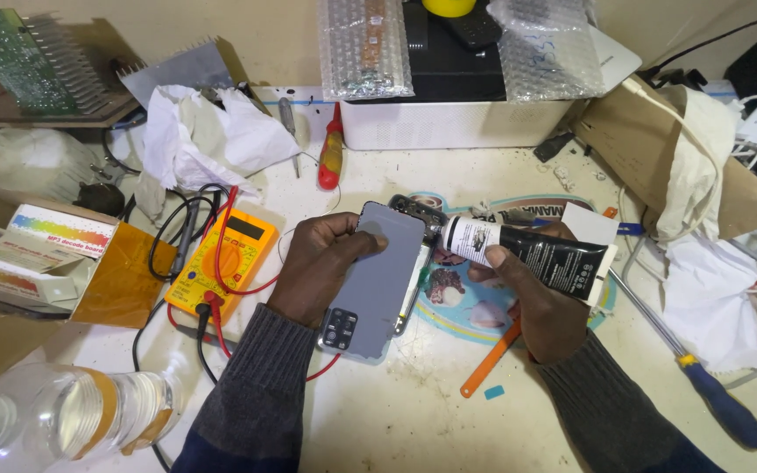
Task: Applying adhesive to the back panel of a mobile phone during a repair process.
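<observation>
My left hand (324,263) grips a grey-blue phone back cover (380,285) by its left edge, camera block at the near end. Under it lies the opened phone body (420,219), its top end showing beyond the cover. My right hand (543,311) holds a black glue tube (543,256) with a white end, its nozzle pointing left at the phone's upper right edge. Both hands hover over a printed round mat (470,307) on the white bench.
A yellow multimeter (221,260) with red and black leads lies left. An orange pry tool (490,357), a blue-handled screwdriver (722,405), a red screwdriver (331,156), crumpled paper (203,136), a clear bottle (63,412), a white box (453,123) and cardboard boxes surround the work spot.
</observation>
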